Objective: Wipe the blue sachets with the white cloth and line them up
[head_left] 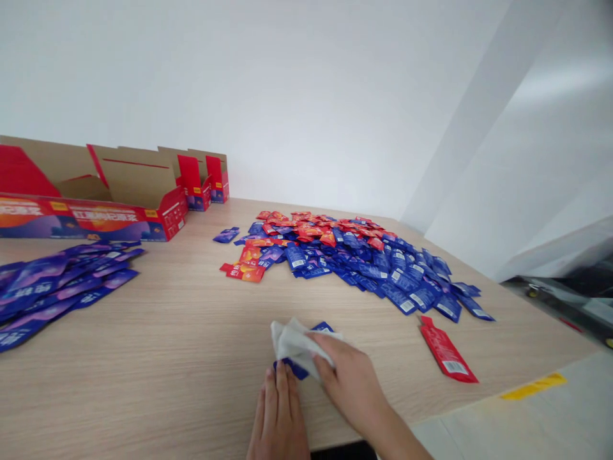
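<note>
Right hand (349, 383) grasping white cloth (293, 345) on blue sachet (324, 328).
Left hand (278, 412) open, flat alongside; sachet could slip out if pressure eases.

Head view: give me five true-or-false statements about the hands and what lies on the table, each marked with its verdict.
1. The right hand presses a white wipe onto a blue sachet. True.
2. The left hand holds a red sachet up off the table. False: the left hand lies flat on the wooden tabletop, beside the blue sachet.
3. The lone red sachet lies on top of the heap. False: the lone red sachet lies apart, right of the heap of blue and red sachets.
4. Open red cardboard display boxes stand at the far left of the table. True.
5. The purple sachets are inside a box. False: the purple sachets lie on the tabletop at left.
</note>
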Tool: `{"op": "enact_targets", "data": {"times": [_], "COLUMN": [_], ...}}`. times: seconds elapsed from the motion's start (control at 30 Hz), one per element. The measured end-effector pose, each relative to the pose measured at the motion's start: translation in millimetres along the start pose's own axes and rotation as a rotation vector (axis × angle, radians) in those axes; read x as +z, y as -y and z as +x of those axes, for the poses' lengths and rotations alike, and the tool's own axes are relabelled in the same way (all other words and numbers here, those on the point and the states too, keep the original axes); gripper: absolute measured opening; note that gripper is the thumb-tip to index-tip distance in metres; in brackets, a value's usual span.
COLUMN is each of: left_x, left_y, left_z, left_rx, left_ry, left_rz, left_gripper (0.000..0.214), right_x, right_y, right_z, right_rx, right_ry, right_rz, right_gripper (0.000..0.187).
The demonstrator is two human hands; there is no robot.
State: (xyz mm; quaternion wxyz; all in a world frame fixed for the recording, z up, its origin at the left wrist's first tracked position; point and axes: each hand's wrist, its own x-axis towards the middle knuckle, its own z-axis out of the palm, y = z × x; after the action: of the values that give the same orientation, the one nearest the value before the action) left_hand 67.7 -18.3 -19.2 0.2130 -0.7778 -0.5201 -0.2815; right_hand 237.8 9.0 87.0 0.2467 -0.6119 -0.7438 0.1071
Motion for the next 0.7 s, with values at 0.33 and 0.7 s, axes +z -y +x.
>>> {"op": "enact_targets", "data": {"times": [0.33,0.7], "left_x": [0.2,-4.2], "left_y": [-2.0,-4.9], "left_z": [2.9,4.7], "left_rx": [-0.001,0.000], "left_ry": [-0.023,-0.022], "left_rz": [0.035,0.049], "left_gripper": [0.049,0.044], "right_x": [6.8,7.1], "right_y": [-8.8,7.1], "right_z": [-10.6,-13.6], "right_rx": [-0.076,-0.038], "right_ry": [-0.080,-0.142], "right_rz": [-0.012,0.075], "right_gripper": [0.046,0.041]}}
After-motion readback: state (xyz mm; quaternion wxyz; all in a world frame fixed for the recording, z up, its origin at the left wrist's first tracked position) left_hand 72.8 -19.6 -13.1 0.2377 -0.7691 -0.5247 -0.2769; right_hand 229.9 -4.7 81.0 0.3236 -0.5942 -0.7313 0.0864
